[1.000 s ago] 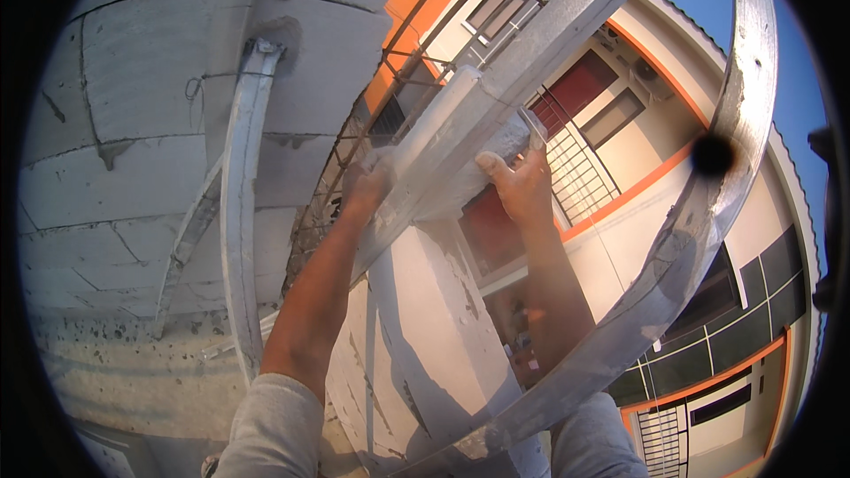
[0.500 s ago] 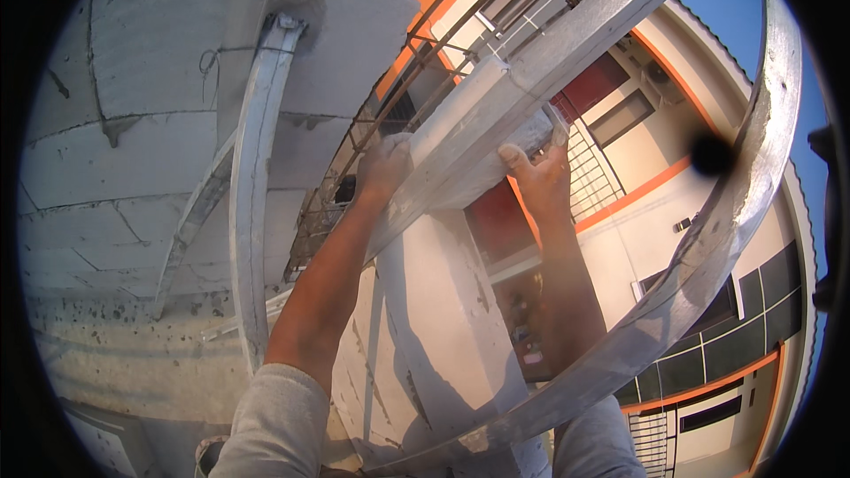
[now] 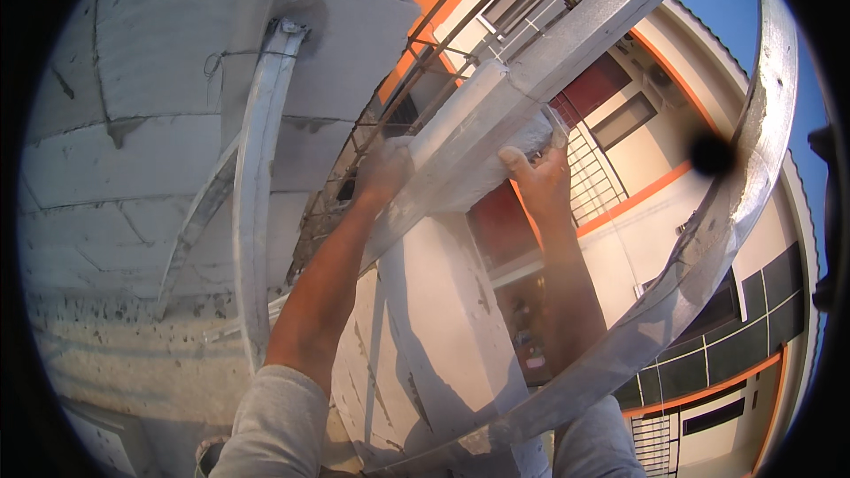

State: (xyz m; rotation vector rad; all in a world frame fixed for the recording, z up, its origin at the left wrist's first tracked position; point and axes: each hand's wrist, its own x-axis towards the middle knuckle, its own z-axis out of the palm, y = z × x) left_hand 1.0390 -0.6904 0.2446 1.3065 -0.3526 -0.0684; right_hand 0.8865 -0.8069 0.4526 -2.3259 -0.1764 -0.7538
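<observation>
A pale grey building block (image 3: 474, 184) sits on top of a narrow light block wall (image 3: 443, 274), partly hidden behind a diagonal metal bar (image 3: 589, 49). At the block's left end is my left hand (image 3: 385, 173), its fingers closed and mostly out of sight. My right hand (image 3: 542, 179) grips the opposite end, thumb lying on the near face and fingers bent round the far side. Both arms reach up past a curved-looking silvery metal bar (image 3: 708, 252) that crosses in front of the right forearm.
A grey block wall (image 3: 159, 26) with mortar joints rises on the left, with metal or wooden props (image 3: 257, 186) leaning by it. Rusty rebar (image 3: 443, 22) stands behind the block. Beyond is a cream building (image 3: 633, 204) with orange trim and balcony railings.
Both hands keep their hold on the block, which stays nearly in place. The view has shifted very slightly.
</observation>
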